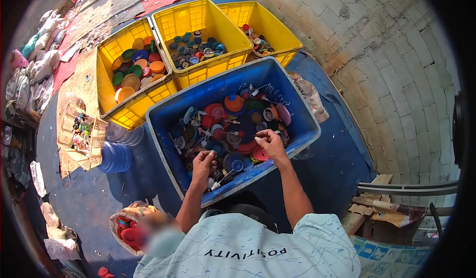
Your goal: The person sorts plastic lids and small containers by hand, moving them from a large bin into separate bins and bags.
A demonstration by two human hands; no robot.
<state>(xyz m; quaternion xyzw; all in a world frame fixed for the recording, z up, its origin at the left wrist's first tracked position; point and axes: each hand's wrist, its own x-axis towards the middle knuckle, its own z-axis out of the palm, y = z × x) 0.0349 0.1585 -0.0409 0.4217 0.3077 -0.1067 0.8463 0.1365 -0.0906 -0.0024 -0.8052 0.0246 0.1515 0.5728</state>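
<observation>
Both my hands are over a large blue crate [158, 144] holding a mix of plastic lids, caps and white pump tops with thin tubes. My left hand [204, 165] is at the near left of the crate, its fingers curled in a pinch; anything between them is too small to name. To its right, my right hand [270, 144] pinches with thumb and forefinger, and a tiny dark bit shows at the fingertips. Below my left hand lies a white pump top [216, 185]. A blue lid [233, 163] sits between my hands.
Behind stand yellow crates: one with large lids [111, 107], one with smaller caps [210, 69], another [282, 50] at right. At left are a small basket [96, 144] and a blue water jug [116, 158]. A sack of red lids [119, 228] is nearby. A block wall [396, 80] rises right.
</observation>
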